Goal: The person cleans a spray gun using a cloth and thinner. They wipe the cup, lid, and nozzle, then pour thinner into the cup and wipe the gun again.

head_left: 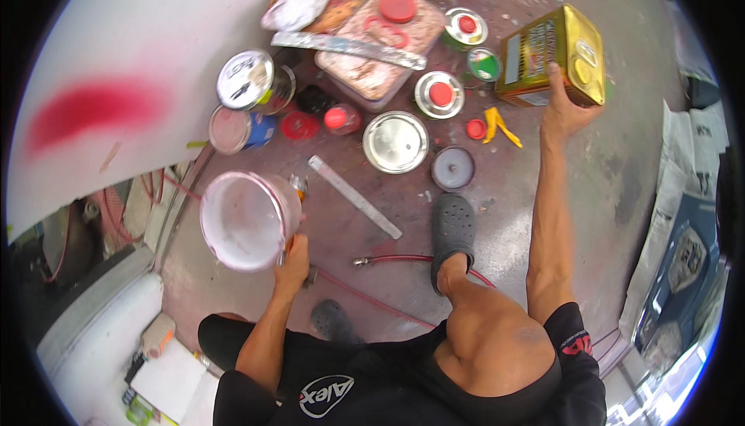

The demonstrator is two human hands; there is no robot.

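Note:
In front of me at the left, my left hand (292, 264) is closed at the side of a white cup (244, 220) with pink paint stains. The cup's open mouth faces me, and its inside looks coated white. Small orange and metal parts show beside it, like those of a spray gun, but the hand hides most of them. My right arm reaches far forward. My right hand (565, 114) grips the near side of a rectangular gold tin (535, 57). That tin is tilted, with its capped top toward the right; whether it touches the floor I cannot tell.
Round paint cans (396, 142), red-capped tins (439, 94) and a stained plastic box (365, 69) crowd the floor ahead. A metal ruler (355, 197) and red hose (400, 258) lie nearer. Yellow strips (500, 127) lie near the gold tin. A white panel (101, 77) stands left.

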